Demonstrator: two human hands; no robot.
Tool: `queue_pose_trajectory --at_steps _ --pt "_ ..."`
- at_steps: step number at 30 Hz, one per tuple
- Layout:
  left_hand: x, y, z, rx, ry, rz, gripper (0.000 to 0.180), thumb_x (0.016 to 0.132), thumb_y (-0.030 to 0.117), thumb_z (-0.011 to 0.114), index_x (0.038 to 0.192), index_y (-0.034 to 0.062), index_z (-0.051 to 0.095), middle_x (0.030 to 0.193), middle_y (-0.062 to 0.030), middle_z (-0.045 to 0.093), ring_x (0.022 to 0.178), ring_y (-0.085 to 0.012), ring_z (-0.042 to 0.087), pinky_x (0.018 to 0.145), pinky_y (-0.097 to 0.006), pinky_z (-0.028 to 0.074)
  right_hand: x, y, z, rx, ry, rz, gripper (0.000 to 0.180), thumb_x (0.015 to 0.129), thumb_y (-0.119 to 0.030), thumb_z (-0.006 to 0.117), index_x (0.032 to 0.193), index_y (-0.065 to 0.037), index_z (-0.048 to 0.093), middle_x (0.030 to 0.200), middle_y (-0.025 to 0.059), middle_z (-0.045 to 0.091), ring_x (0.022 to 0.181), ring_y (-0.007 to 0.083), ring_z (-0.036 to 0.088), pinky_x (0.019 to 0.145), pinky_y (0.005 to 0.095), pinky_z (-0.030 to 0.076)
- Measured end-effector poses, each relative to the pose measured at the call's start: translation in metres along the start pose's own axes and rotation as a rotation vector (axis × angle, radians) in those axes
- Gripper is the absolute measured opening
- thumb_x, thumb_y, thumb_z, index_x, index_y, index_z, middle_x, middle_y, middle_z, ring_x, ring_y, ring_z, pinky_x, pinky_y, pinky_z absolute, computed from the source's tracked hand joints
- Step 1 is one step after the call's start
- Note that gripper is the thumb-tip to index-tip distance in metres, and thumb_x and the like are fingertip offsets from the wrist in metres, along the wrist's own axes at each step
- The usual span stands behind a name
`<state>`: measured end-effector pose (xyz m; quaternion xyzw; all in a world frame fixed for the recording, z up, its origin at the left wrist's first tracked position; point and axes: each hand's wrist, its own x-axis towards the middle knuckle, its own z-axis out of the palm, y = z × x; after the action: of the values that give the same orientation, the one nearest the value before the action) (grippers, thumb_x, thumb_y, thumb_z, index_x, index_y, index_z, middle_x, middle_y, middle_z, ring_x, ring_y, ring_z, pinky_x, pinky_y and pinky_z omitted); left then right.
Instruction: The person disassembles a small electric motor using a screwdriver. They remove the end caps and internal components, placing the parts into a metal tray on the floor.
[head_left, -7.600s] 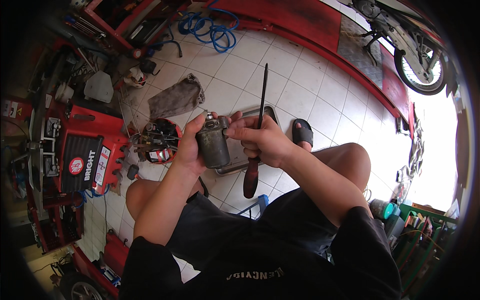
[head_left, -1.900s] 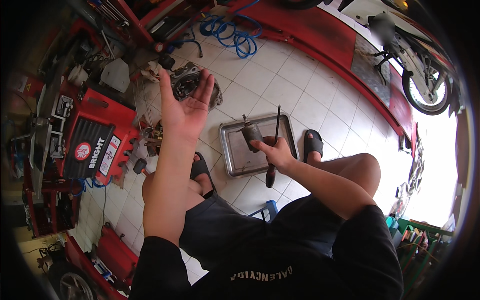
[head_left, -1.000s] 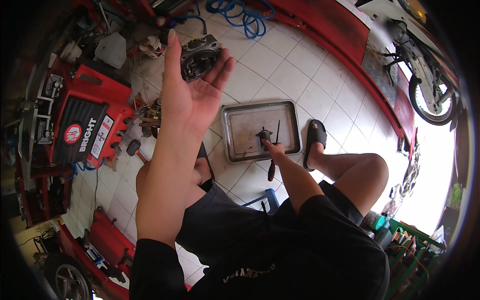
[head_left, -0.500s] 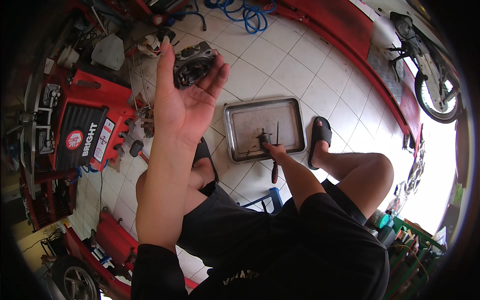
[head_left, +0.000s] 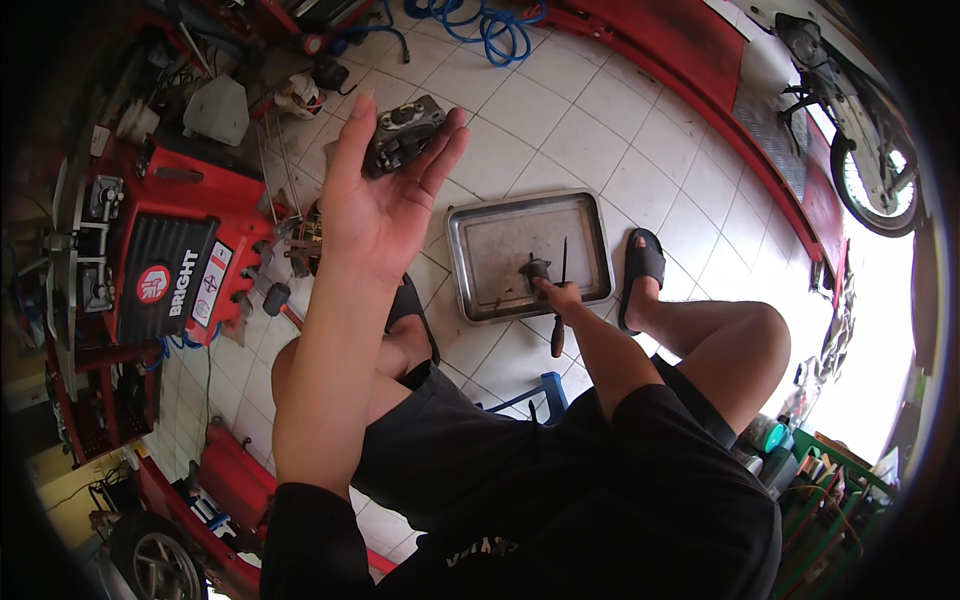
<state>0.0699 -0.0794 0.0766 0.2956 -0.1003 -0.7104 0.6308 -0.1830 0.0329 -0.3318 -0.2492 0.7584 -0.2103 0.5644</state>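
The right hand (head_left: 562, 296) is gripping a screwdriver (head_left: 560, 300) and pressing a small dark part (head_left: 534, 270) into the metal tray (head_left: 480, 225). At ten o'clock, the left hand (head_left: 385, 195) is hovering spread, empty.

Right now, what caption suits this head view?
Left hand raised open; right hand holds a screwdriver and small part over a metal tray.

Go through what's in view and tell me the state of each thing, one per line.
left hand: raised, open, palm up, empty
right hand: on the tray, gripping a screwdriver
metal tray: flat on the tiled floor
small dark part: in the tray, by the right hand
blue hose: coiled on the floor
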Motion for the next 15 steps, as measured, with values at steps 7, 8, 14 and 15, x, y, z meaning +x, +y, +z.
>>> queue_pose_trajectory --at_steps 7,8,14,15 --pt "0.021 -0.003 0.017 -0.332 0.030 -0.072 0.068 0.085 0.058 0.072 0.085 -0.0049 0.046 0.092 -0.0235 0.058 0.107 -0.0447 0.062 0.106 -0.058 0.051 -0.015 -0.103 -0.056 -0.054 -0.321 -0.264 0.052 0.078 -0.047 0.082 0.101 0.000 0.075 0.078 0.0026 0.069 0.053 0.0092 0.044 0.048 0.0279 0.035" --pt "0.027 -0.005 0.015 -0.346 -0.002 -0.077 0.067 0.085 0.059 0.071 0.083 -0.0030 0.045 0.089 -0.0215 0.058 0.105 -0.0423 0.063 0.104 -0.057 0.053 -0.019 -0.124 -0.070 -0.105 -0.337 -0.328 0.052 0.079 -0.046 0.081 0.103 -0.001 0.075 0.079 0.0022 0.070 0.052 0.0087 0.043 0.048 0.0273 0.035" --pt "0.025 -0.005 0.008 0.057 -0.210 -0.136 0.042 0.094 0.042 0.071 0.088 0.0035 0.056 0.082 -0.0094 0.060 0.079 -0.0218 0.063 0.077 -0.040 0.056 -0.149 -0.263 -0.132 -0.273 -0.415 -0.483 0.055 0.083 -0.042 0.076 0.113 0.004 0.071 0.076 0.0071 0.065 0.051 0.0119 0.056 0.046 0.0273 0.043" --pt "0.025 -0.008 0.011 0.202 -0.220 -0.163 0.037 0.095 0.039 0.071 0.089 0.0049 0.058 0.082 -0.0082 0.061 0.077 -0.0212 0.063 0.075 -0.039 0.056 -0.164 -0.274 -0.141 -0.274 -0.415 -0.512 0.056 0.084 -0.042 0.076 0.113 0.005 0.070 0.072 0.0058 0.062 0.048 0.0111 0.055 0.044 0.0267 0.043"
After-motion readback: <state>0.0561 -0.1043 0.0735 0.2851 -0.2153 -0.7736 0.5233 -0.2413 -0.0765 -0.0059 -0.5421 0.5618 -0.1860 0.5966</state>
